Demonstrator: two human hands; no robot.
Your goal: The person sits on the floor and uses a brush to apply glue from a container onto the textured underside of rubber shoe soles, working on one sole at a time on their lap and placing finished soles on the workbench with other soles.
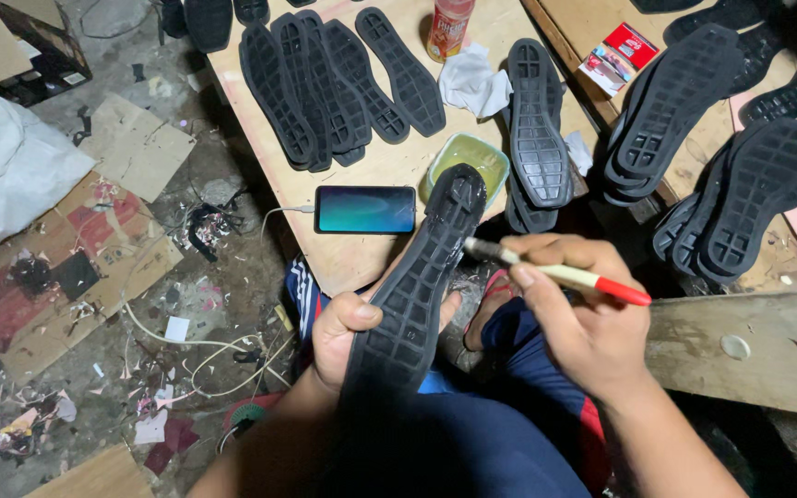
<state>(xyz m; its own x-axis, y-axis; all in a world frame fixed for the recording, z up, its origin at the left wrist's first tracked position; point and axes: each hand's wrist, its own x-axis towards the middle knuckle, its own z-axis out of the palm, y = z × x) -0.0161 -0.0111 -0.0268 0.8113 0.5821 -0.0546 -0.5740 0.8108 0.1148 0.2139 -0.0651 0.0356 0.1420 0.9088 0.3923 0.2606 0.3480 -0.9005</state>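
The left hand [348, 330] grips a black shoe sole [422, 281] around its lower half, tread up, tip pointing away. Beyond that grip, a phone [365, 209] and green bowl [469, 157] sit on the table [362, 263]. The right hand [576, 312] pinches a red-handled brush [560, 273], bristles touching the sole's edge.

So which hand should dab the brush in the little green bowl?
Probably the right hand: it already holds the brush, bristles near the sole, and the bowl sits just beyond. The left hand is busy gripping the sole.
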